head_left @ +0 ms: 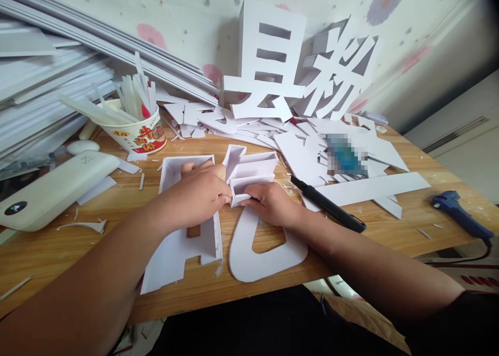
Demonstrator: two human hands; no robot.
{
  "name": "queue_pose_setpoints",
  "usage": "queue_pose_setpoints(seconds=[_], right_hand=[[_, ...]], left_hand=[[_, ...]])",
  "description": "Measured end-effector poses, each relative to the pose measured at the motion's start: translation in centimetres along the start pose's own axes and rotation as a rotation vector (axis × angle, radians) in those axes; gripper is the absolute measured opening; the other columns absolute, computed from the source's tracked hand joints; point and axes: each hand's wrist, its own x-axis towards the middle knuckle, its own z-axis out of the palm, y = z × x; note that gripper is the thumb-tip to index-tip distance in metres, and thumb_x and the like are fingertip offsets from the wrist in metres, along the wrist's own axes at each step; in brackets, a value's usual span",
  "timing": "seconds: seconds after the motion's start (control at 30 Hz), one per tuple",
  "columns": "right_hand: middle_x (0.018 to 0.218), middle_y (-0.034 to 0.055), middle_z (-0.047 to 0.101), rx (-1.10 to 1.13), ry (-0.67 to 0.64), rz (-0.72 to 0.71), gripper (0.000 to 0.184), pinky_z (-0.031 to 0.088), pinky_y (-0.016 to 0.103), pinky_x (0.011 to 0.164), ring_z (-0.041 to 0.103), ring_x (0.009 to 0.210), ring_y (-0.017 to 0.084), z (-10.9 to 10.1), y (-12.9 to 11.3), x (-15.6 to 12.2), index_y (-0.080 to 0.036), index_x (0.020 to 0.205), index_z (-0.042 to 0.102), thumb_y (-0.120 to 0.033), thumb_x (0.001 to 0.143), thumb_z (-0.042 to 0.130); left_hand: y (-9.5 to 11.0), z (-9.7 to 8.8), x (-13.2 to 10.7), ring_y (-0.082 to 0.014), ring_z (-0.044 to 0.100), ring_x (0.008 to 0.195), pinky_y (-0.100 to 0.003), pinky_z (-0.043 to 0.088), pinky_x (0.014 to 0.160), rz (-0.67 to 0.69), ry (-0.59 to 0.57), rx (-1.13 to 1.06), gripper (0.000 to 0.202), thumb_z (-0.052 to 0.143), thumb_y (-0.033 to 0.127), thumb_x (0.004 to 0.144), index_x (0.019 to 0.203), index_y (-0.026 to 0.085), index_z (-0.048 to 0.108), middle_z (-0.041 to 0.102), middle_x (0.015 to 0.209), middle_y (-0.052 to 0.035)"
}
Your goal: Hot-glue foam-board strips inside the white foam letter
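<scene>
A large white foam-board character (267,236) with raised side walls lies on the wooden table in front of me. Its left part is a shallow open box, and its lower right part is a flat curved loop. My left hand (205,189) rests across the left part with its fingers curled, the fingertips pressed at the gap beside the narrow upright walls. From the right, my right hand (268,202) pinches the lower edge of the small walled compartment (253,171), thumb towards the inside. My fingers partly hide the walls where they touch.
A paper cup (134,132) of glue sticks stands at the back left, near a white elongated device (58,189). Behind, finished white characters (268,60) lean on the wall above foam-board scraps. A black cutter knife (331,202) and a blue glue gun (462,213) lie right.
</scene>
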Motion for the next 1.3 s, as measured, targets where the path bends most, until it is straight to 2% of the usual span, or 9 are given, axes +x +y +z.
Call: queue_pose_setpoints(seconds=[0.23, 0.43, 0.53, 0.63, 0.8, 1.07, 1.3], right_hand=[[0.068, -0.0005, 0.059, -0.037, 0.029, -0.011, 0.024, 0.032, 0.023, 0.06, 0.05, 0.062, 0.013, 0.4, 0.1, 0.0, -0.018, 0.072, 0.055, -0.027, 0.094, 0.058], [0.065, -0.0018, 0.058, -0.035, 0.022, -0.003, 0.025, 0.03, 0.023, 0.057, 0.046, 0.057, 0.011, -0.4, -0.2, 0.0, -0.017, 0.07, 0.057, -0.027, 0.092, 0.062], [0.069, -0.0013, 0.062, 0.056, 0.022, -0.016, 0.017, 0.033, 0.022, 0.058, 0.051, 0.06, 0.012, -0.8, -0.1, -0.1, -0.017, 0.086, 0.065, -0.033, 0.089, 0.068], [0.081, 0.001, 0.067, 0.07, 0.079, -0.068, 0.023, 0.038, 0.022, 0.063, 0.058, 0.068, 0.013, -0.8, -0.1, -0.2, -0.018, 0.104, 0.066, -0.037, 0.091, 0.064], [0.086, 0.0036, 0.068, -0.075, 0.072, -0.096, 0.018, 0.041, 0.024, 0.07, 0.061, 0.078, 0.016, -0.5, -0.5, -0.1, -0.018, 0.093, 0.064, -0.027, 0.098, 0.05], [0.076, 0.0025, 0.063, -0.104, 0.071, -0.093, 0.02, 0.039, 0.024, 0.066, 0.057, 0.07, 0.015, -0.5, -1.1, 0.3, -0.018, 0.079, 0.057, -0.02, 0.097, 0.049], [0.079, 0.0039, 0.065, -0.104, 0.096, -0.078, 0.016, 0.038, 0.024, 0.065, 0.058, 0.071, 0.016, 0.1, -0.6, 0.4, -0.017, 0.081, 0.058, -0.021, 0.095, 0.051]], left_hand=[[0.1, 0.0, -0.2, -0.0232, 0.045, 0.091, -0.039, 0.025, 0.075, 0.006, -0.008, -0.028, 0.031, 0.046, 0.02, 0.083, 0.062, 0.022, 0.068, 0.053, 0.083, -0.0047], [0.1, -0.1, -0.4, -0.0244, 0.046, 0.091, -0.041, 0.027, 0.076, -0.016, 0.022, -0.018, 0.032, 0.045, 0.022, 0.085, 0.063, 0.023, 0.068, 0.055, 0.084, -0.0052], [0.1, -0.1, -0.6, -0.0241, 0.048, 0.091, -0.041, 0.027, 0.079, -0.006, 0.034, -0.027, 0.032, 0.045, 0.023, 0.086, 0.064, 0.023, 0.068, 0.056, 0.084, -0.0048], [0.1, -0.2, -0.7, -0.024, 0.049, 0.092, -0.042, 0.027, 0.081, 0.001, 0.033, -0.039, 0.03, 0.046, 0.024, 0.086, 0.065, 0.023, 0.069, 0.057, 0.085, -0.0049], [0.1, -0.3, -0.7, -0.0244, 0.049, 0.094, -0.041, 0.028, 0.081, 0.011, 0.034, -0.046, 0.03, 0.045, 0.022, 0.085, 0.069, 0.024, 0.07, 0.058, 0.086, -0.0048], [0.4, -0.2, -0.5, -0.0239, 0.045, 0.095, -0.042, 0.024, 0.08, -0.013, 0.001, -0.028, 0.031, 0.045, 0.019, 0.085, 0.067, 0.024, 0.07, 0.057, 0.087, -0.0037], [0.4, -0.4, -0.5, -0.0236, 0.045, 0.096, -0.041, 0.023, 0.078, -0.019, -0.013, -0.045, 0.029, 0.047, 0.018, 0.084, 0.065, 0.022, 0.068, 0.056, 0.087, -0.0035]])
